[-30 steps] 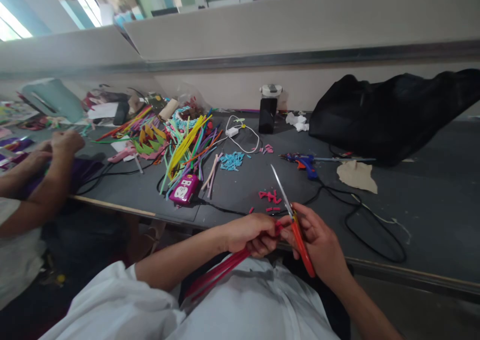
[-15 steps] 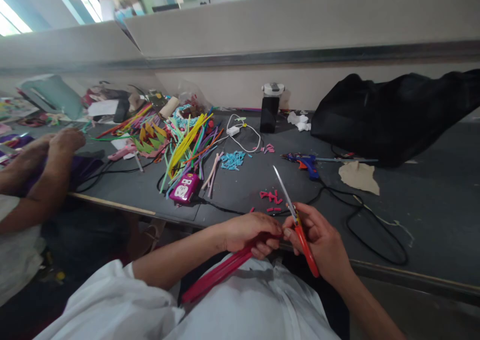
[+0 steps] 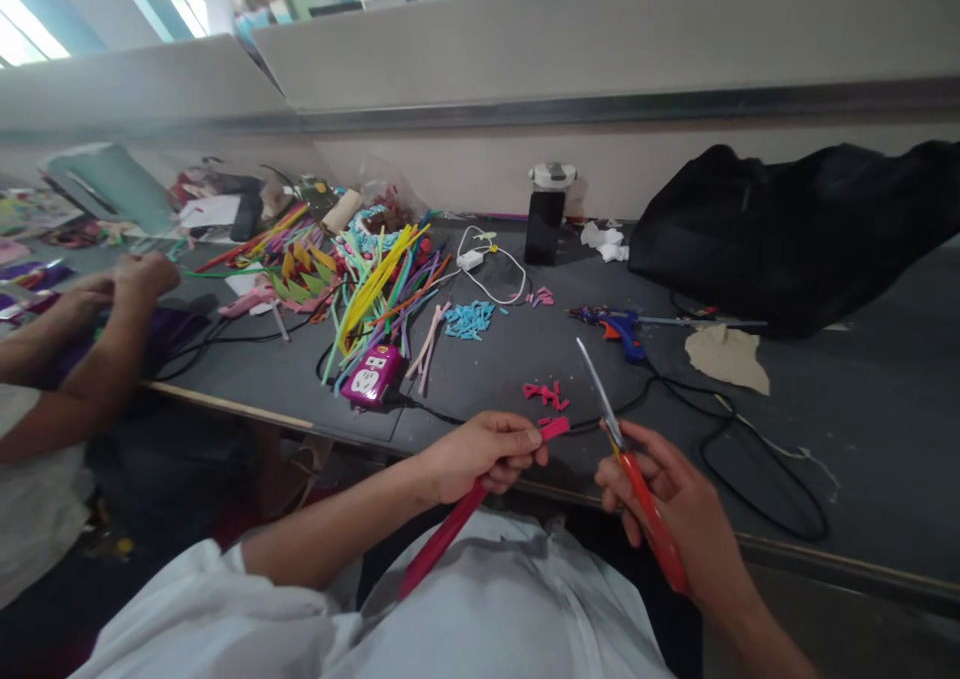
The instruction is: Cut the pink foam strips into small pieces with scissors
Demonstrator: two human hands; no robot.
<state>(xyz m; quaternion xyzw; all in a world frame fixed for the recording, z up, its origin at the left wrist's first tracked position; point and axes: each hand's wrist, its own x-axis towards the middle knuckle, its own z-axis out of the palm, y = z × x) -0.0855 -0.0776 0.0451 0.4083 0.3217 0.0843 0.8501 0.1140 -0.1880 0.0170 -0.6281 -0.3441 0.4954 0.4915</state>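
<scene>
My left hand [image 3: 486, 457] is closed around a bundle of dark pink pipe cleaners [image 3: 447, 537]. Their evened ends poke out past the thumb, while the other ends hang down over my lap. In my right hand [image 3: 694, 504] is a pair of scissors [image 3: 654, 519] with orange-red handles, blades pointing up and away to the left. A gap separates the scissors from the bundle. Short pink cut pieces [image 3: 546, 395] lie on the table just beyond my left hand. Farther back sits a pile of light blue cut pieces [image 3: 469, 320].
A blue glue gun [image 3: 624, 331] with its black cord [image 3: 701, 449] lies to the right, near a beige scrap [image 3: 727, 357] and a black bag [image 3: 772, 239]. Colourful pipe cleaners [image 3: 379, 294] and a purple box [image 3: 371, 377] are left. Another person's hands [image 3: 142, 277] work at far left.
My hands have moved apart: the right hand with the scissors has shifted right and down. The pink ends now show beyond my left fingers, tilted upward.
</scene>
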